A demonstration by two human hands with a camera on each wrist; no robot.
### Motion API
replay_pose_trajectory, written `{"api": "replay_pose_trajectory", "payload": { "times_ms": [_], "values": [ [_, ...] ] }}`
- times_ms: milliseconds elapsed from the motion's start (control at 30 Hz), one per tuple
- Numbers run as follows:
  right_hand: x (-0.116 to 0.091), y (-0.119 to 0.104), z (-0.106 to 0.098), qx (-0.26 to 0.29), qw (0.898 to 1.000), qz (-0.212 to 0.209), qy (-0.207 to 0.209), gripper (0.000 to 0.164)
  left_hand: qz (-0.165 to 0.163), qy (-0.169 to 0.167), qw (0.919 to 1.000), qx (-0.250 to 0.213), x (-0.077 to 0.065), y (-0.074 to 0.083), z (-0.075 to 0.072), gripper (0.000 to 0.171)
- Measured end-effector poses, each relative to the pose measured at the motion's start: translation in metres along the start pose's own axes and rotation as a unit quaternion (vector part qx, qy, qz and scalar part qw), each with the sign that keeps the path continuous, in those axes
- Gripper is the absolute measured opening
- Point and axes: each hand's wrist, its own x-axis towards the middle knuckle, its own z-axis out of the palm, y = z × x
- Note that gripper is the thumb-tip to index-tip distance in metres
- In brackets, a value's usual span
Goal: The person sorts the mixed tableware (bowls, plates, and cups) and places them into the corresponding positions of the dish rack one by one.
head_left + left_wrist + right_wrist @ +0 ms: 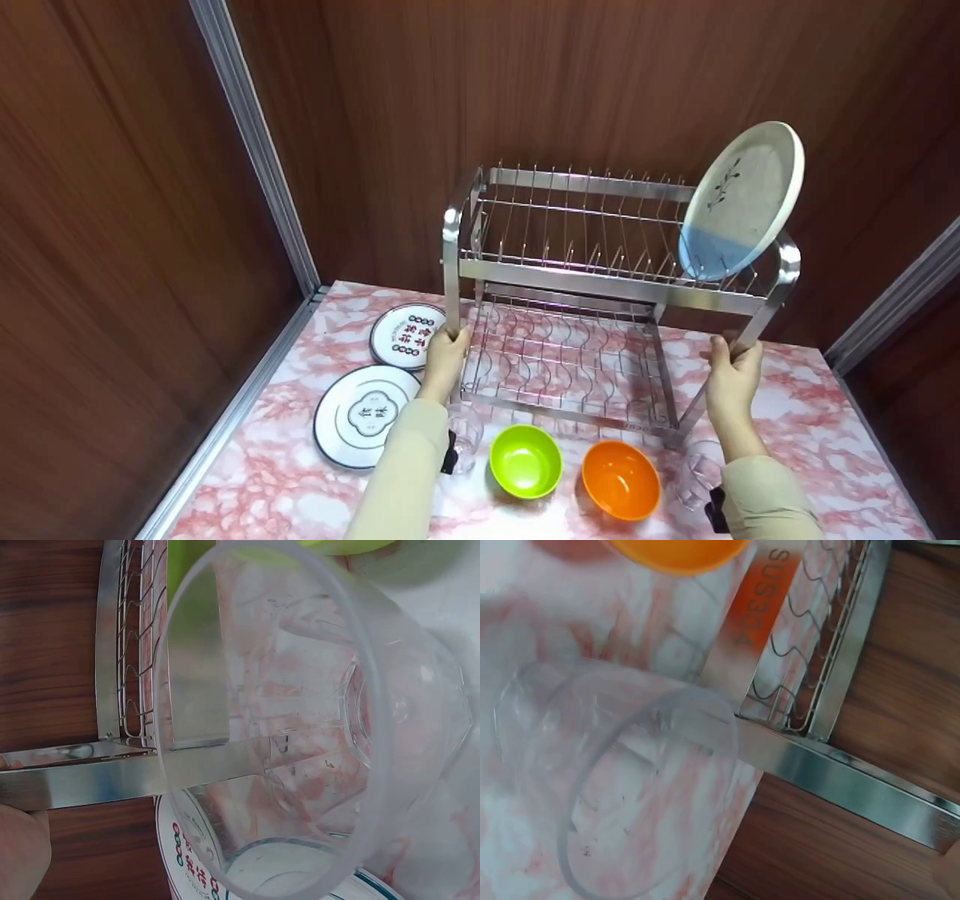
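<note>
A two-tier metal dish rack (570, 274) stands on the table, and each of my hands grips one of its front uprights. My left hand (445, 360) holds the left upright below the top tier; in the left wrist view part of that hand (22, 855) shows at the edge of the metal bar (90, 781). My right hand (733, 382) holds the right upright, thumb upward. A large cream plate with a blue edge (750, 187) leans upright in the right end of the top tier. The lower tier (562, 352) holds no dishes.
A green bowl (525, 461) and an orange bowl (621, 480) sit before the rack. Clear plastic cups stand beside them, one left (420, 720) and one right (555, 757). Two white plates, a smaller (394, 330) and a larger (345, 416), lie at left. Wood panels (375, 112) enclose the table.
</note>
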Motion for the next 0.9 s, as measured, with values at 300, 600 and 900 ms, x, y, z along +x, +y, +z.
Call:
{"api": "replay_pose_trajectory", "payload": {
  "times_ms": [300, 600, 900],
  "values": [
    [0.006, 0.01, -0.005, -0.052, 0.998, 0.031, 0.006, 0.012, 0.01, 0.01, 0.9999, 0.004, 0.001, 0.005, -0.002, 0.028],
    [0.004, 0.015, -0.012, -0.215, 0.976, 0.015, 0.005, 0.016, 0.001, -0.014, 0.9997, -0.02, -0.005, 0.002, -0.001, 0.019],
    [0.005, 0.018, -0.009, -0.249, 0.968, -0.014, 0.008, 0.011, -0.007, -0.052, 0.9818, -0.183, -0.026, 0.008, -0.034, 0.02]
  ]
}}
